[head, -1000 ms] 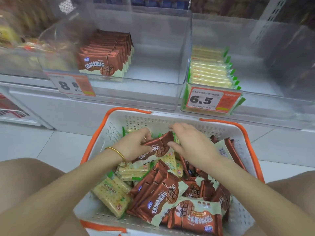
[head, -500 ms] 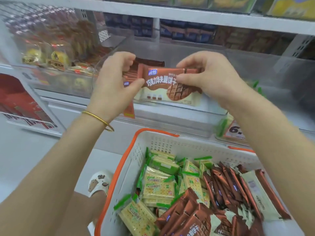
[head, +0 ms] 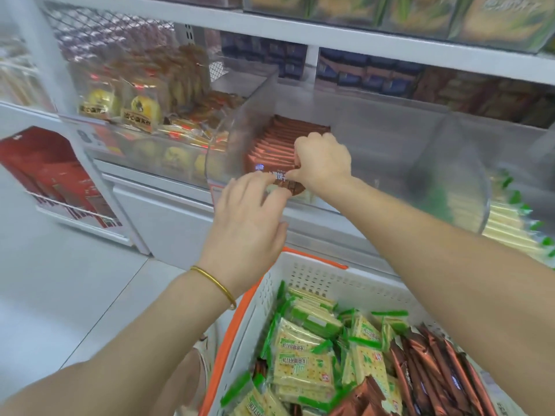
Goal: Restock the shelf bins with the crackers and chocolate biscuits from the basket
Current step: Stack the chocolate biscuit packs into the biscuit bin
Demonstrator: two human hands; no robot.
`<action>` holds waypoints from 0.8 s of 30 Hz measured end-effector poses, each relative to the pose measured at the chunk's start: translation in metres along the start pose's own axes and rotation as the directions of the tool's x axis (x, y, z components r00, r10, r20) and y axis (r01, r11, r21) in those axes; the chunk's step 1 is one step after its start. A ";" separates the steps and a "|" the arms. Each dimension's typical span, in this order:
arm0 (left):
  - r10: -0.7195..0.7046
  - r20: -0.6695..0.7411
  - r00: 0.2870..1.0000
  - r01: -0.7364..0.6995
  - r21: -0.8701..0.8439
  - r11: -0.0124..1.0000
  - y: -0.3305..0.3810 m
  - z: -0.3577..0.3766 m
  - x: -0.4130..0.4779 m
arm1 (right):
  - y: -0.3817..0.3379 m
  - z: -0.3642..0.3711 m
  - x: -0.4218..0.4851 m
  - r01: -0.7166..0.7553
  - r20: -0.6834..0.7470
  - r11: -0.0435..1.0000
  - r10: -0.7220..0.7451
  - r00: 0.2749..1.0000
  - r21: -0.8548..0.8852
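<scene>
Evidently the right hand [head: 322, 162] was doing the placing: reaching over the front lip of the clear shelf bin [head: 375, 210], it pinched the top edge of a chocolate biscuit packet [head: 293, 187] between thumb and curled fingers. The left hand [head: 249, 223], with a gold bangle [head: 214, 283] on its wrist, came in from below with its fingers loosely spread. Their tips rested on the packet's near left part, while the thumb stood apart outside the bin and gripped nothing; whether any fingertip hooked behind the wrapper could not be told. The packet stood at the very front of the bin, touching the row of matching brown packets [head: 279, 142] lined up behind it. The step seemed to be seating it as the new face of that row. Done well, that would have meant keeping the packet upright with its label forward, pressing it back flush against the row with the left fingertips, and loosening the right pinch only once it stood on its own, so that it neither slumped against the front wall nor tipped the others. Below, the white basket with the orange rim [head: 324, 279] held many green-trimmed cracker packets [head: 303, 366] and more chocolate biscuit packets [head: 426, 364]. The cracker bin [head: 507, 226] lay to the right, so most of the restocking looked undone.
</scene>
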State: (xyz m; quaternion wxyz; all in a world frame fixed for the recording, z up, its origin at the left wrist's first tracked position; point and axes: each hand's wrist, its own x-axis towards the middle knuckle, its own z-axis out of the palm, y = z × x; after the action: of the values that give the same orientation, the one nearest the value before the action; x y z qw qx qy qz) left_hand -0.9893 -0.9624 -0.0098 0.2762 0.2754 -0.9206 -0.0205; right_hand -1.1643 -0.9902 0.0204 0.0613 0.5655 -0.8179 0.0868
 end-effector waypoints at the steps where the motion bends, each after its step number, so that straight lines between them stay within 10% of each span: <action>1: 0.000 -0.003 1.000 0.000 0.005 1.000 0.002 0.001 -0.001 | -0.001 0.001 0.000 -0.003 0.029 0.999 0.004 1.000 -0.043; 12: -0.025 -0.059 0.998 0.026 0.012 1.000 0.005 0.007 -0.006 | -0.019 0.005 0.005 0.065 0.054 0.966 -0.054 0.997 -0.251; 24: -0.037 -0.289 0.957 0.022 -0.053 0.998 0.024 -0.003 -0.014 | -0.003 -0.026 -0.016 -0.036 -0.044 0.993 0.031 0.999 -0.109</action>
State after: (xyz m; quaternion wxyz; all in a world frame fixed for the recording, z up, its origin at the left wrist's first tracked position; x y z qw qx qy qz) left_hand -0.9895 -0.9347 -0.0097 0.4147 0.2822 -0.8651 -0.0068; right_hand -1.1558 -0.9706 0.0428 0.1083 0.5455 -0.8293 0.0547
